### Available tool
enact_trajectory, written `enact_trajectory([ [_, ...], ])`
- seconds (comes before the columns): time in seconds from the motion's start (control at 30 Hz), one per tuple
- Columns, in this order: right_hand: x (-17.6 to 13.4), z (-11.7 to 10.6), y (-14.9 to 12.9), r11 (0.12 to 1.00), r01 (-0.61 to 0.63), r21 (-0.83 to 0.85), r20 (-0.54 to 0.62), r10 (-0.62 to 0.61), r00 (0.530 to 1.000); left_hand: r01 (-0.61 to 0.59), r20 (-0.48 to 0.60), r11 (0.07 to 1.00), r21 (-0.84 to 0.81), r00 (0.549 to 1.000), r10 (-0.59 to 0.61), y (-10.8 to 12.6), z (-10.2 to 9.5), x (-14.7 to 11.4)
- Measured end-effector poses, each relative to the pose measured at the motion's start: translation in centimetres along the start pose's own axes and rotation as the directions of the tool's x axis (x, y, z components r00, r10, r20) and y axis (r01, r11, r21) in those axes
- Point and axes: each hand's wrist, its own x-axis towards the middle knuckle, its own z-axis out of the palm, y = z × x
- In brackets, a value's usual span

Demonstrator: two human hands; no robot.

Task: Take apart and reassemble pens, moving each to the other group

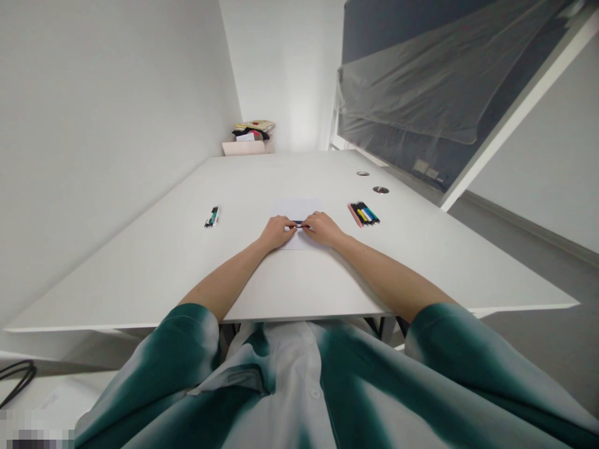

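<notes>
My left hand [277, 233] and my right hand [322, 228] meet over a sheet of white paper [299, 244] lying on the table. Between them is a slim dark pen [298, 222], held level across the paper. The fingers of each hand are pinched on one end of it, so only its short middle part shows. Whether it is one pen or two thin pieces side by side is too small to tell. Both forearms rest over the table's near side.
On the white table [187, 268], a few pens [212, 217] lie to the left. A row of several coloured pens [364, 214] lies to the right. Two round cable holes, one a metal-rimmed grommet [380, 190], are farther back. A pink box [244, 148] filled with items stands at the far end.
</notes>
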Motion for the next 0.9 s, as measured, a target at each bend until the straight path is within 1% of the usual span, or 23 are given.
enact_trajectory([
  [0.2, 0.1, 0.1, 0.0, 1.000, 0.017, -0.007, -0.011, -0.017, 1.000, -0.015, -0.012, 1.000, -0.001, 1.000, 0.015, -0.2, 0.2, 0.1],
  [0.47, 0.1, 0.1, -0.2, 0.999, 0.039, 0.025, -0.028, -0.038, 0.999, -0.015, -0.013, 0.997, -0.071, 1.000, 0.014, -0.3, 0.0, 0.1],
  [0.57, 0.1, 0.2, 0.2, 0.997, 0.035, 0.075, -0.073, -0.029, 0.997, -0.001, -0.025, 0.997, -0.080, 1.000, -0.001, -0.5, -0.3, 0.1],
  [0.63, 0.1, 0.3, 0.8, 0.992, -0.007, 0.128, -0.142, 0.026, 0.990, 0.027, -0.053, 0.995, -0.092, 0.998, -0.032, -1.0, -0.6, 0.1],
  [0.7, 0.0, 0.4, 1.7, 0.980, -0.081, 0.179, -0.205, 0.118, 0.972, 0.081, -0.087, 0.990, -0.112, 0.992, -0.091, -1.7, -0.9, 0.0],
  [0.73, -0.1, 0.5, 2.1, 0.974, -0.116, 0.196, -0.218, 0.158, 0.963, 0.114, -0.099, 0.986, -0.121, 0.987, -0.126, -2.2, -1.1, -0.1],
  [0.8, -0.2, 0.7, 2.9, 0.964, -0.176, 0.202, -0.202, 0.217, 0.955, 0.189, -0.128, 0.971, -0.144, 0.970, -0.208, -3.2, -1.4, -0.2],
  [0.9, -0.2, 1.1, 3.3, 0.963, -0.214, 0.163, -0.144, 0.238, 0.961, 0.273, -0.143, 0.943, -0.189, 0.943, -0.301, -4.3, -1.7, -0.4],
])
